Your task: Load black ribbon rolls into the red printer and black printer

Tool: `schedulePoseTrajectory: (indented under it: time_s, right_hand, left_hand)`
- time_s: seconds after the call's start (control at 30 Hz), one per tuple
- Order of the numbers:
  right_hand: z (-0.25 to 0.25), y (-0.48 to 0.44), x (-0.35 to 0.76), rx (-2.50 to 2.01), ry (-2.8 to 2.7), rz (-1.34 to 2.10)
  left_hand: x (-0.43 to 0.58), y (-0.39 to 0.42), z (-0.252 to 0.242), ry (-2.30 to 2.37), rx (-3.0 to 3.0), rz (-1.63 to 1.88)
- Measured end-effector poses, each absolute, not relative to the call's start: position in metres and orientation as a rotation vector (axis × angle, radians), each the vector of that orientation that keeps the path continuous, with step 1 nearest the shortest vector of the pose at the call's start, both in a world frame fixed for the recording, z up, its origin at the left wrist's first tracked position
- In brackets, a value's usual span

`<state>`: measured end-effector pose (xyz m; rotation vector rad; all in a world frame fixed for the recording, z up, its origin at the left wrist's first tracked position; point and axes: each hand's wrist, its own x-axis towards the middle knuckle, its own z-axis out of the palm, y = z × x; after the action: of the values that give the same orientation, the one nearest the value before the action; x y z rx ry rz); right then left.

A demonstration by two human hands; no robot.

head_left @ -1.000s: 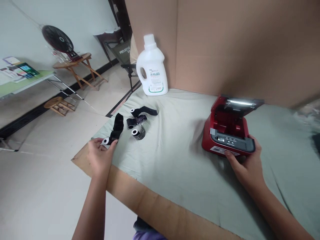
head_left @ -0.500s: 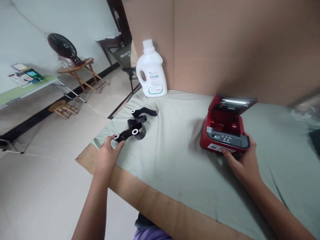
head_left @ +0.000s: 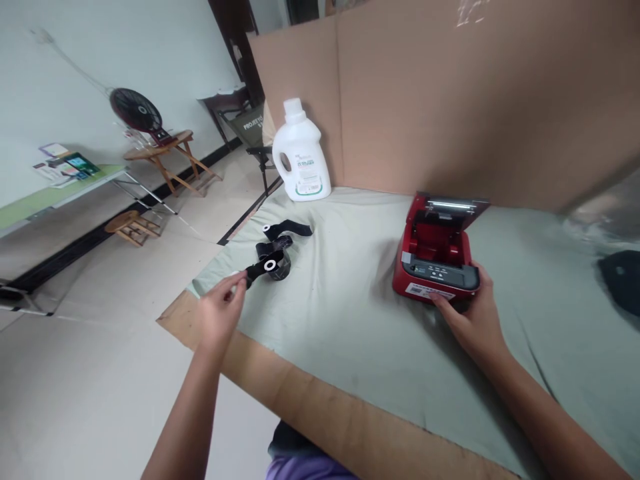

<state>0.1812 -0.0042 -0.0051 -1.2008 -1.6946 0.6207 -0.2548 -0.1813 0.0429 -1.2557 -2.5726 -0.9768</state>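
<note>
My left hand is closed in a pinch on the near end of a black ribbon roll with white cores, at the table's left corner. Its fingers cover most of the near core. Right behind it lie a dark loose coil and another black ribbon roll with a white core. On the right, a red label printer stands on the cloth with its lid raised and its inside bare. My right hand grips its front right corner, thumb on the front and fingers round the side.
A white detergent bottle stands at the back left, before a tall cardboard panel. Green cloth covers the table, leaving a wooden edge along the front. A dark object lies at the far right.
My left fingers have closed over the near core of the ribbon roll, hiding most of it. My right hand still grips the printer. The camera view has shifted slightly.
</note>
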Motion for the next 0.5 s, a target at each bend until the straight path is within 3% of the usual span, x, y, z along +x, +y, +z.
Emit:
schedulePoseTrajectory:
  time_s: [0.17, 0.37, 0.5]
  right_hand:
    - [-0.011, -0.002, 0.183, -1.186, -1.703, 0.622]
    - [-0.005, -0.003, 0.183, -1.225, -1.689, 0.690]
    - [0.036, 0.001, 0.187, -1.253, -1.833, 0.702]
  left_hand:
    - [-0.244, -0.138, 0.034, -2.806, -1.451, -0.783]
    - [-0.246, -0.113, 0.026, -2.773, -1.597, -1.119]
    - [-0.221, -0.100, 0.057, -2.563, -1.908, -1.239]
